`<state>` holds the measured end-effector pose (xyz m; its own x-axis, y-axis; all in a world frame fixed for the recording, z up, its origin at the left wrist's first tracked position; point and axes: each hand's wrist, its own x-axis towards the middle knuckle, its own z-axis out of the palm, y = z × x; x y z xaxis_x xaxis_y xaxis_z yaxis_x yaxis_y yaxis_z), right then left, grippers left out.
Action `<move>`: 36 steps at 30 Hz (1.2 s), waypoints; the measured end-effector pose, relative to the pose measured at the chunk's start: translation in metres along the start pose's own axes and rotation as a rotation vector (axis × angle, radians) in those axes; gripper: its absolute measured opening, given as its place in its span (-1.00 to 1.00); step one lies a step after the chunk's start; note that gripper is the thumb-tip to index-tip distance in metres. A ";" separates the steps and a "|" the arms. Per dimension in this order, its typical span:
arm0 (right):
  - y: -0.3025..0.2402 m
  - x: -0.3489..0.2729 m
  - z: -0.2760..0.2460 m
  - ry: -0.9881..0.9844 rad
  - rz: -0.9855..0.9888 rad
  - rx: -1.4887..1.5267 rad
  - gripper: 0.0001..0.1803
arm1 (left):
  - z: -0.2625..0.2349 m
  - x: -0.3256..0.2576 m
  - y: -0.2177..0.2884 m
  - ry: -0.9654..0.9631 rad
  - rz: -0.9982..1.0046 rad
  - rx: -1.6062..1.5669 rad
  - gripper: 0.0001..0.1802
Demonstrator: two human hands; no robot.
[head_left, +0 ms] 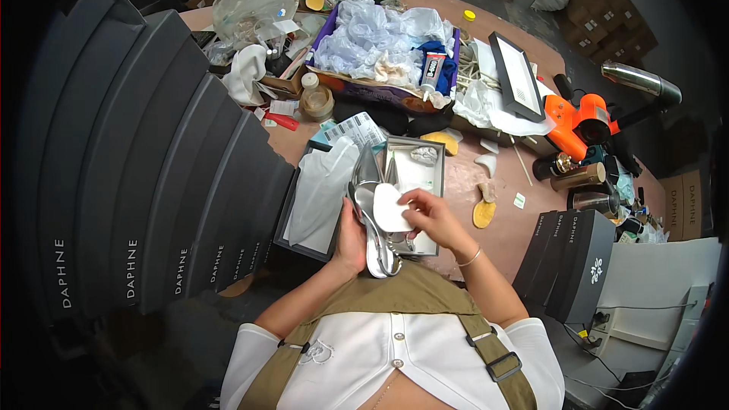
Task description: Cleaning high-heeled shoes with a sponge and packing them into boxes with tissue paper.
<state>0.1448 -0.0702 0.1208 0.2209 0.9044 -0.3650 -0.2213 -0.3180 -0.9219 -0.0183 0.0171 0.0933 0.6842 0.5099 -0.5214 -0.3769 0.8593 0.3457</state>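
My left hand [350,239] grips a silver pointed shoe [370,209] from its left side, holding it over an open shoe box [437,175]. My right hand [429,215] pinches a white insole pad [390,209] and presses it onto the shoe's inside. White tissue paper [323,190] lies in the left half of the box. A second silver shoe part shows just behind the first; its shape is partly hidden.
A tall row of dark grey shoe boxes [152,167] fills the left. A purple box of crumpled plastic [380,38], a glue tube [431,70], a tape roll [317,102], an orange heat gun [581,123], yellow pads [484,214] and more grey boxes [573,258] surround the work spot.
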 end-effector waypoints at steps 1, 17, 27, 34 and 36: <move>0.011 -0.004 0.011 0.032 -0.055 -0.189 -0.79 | -0.006 0.004 -0.009 -0.033 0.049 0.043 -0.29; 0.028 -0.002 0.044 0.152 -0.561 -1.037 -0.72 | -0.022 0.017 -0.009 -0.060 -0.058 0.178 -0.29; 0.012 0.078 -0.026 0.107 -0.315 -0.824 -0.88 | -0.023 0.034 -0.012 0.022 -0.075 0.211 -0.31; 0.103 0.159 -0.101 0.088 -0.269 -1.818 -0.80 | -0.009 0.037 -0.008 0.073 -0.063 0.188 -0.21; 0.110 0.158 -0.102 0.056 -0.214 -1.783 -0.80 | -0.025 0.038 -0.006 0.031 -0.111 0.177 -0.17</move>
<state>0.2518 0.0086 -0.0513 0.1420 0.9691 -0.2015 0.9896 -0.1345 0.0504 -0.0053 0.0328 0.0520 0.6946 0.4162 -0.5868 -0.1830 0.8910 0.4155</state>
